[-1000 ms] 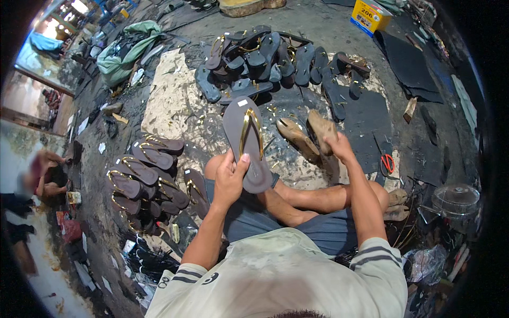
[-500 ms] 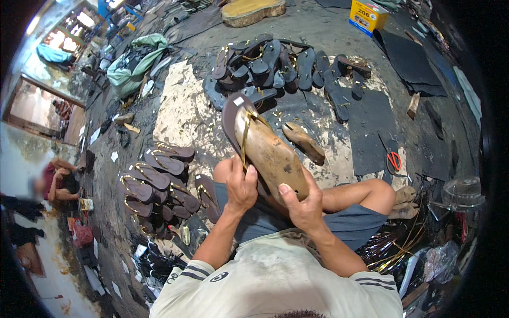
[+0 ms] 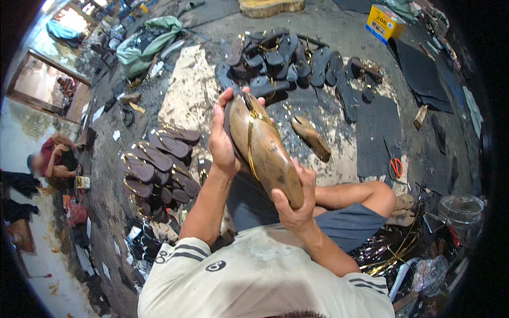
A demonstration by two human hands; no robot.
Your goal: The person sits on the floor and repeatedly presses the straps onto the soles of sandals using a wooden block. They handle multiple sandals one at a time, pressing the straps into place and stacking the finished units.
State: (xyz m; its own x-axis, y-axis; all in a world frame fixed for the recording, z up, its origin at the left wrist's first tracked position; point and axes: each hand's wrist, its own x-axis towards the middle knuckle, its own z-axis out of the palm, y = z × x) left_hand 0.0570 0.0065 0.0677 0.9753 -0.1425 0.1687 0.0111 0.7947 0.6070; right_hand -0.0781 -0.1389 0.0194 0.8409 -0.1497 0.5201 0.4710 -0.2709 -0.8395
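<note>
In front of me I hold a brown wooden shoe last (image 3: 273,159) with a flip-flop on it. Its gold strap (image 3: 251,140) crosses the last, and the dark brown sole (image 3: 228,121) shows along the left edge, mostly hidden behind. My left hand (image 3: 224,146) is wrapped round the toe half from the left and beneath, its fingertips showing past the toe. At the heel end, my right hand (image 3: 298,204) grips the last, thumb on the near side. A second wooden last (image 3: 312,139) lies on the floor just to the right.
Finished brown flip-flops (image 3: 159,159) with gold straps are stacked at left. A pile of dark sandals and soles (image 3: 281,58) lies ahead. At right are orange-handled scissors (image 3: 395,167), black sheets (image 3: 421,77) and a wire fan guard (image 3: 461,209). Another person (image 3: 53,156) sits far left.
My left hand has moved from the strap's side up round the toe. The last now covers the sole's toe end, which stuck out before. My right hand still grips the heel.
</note>
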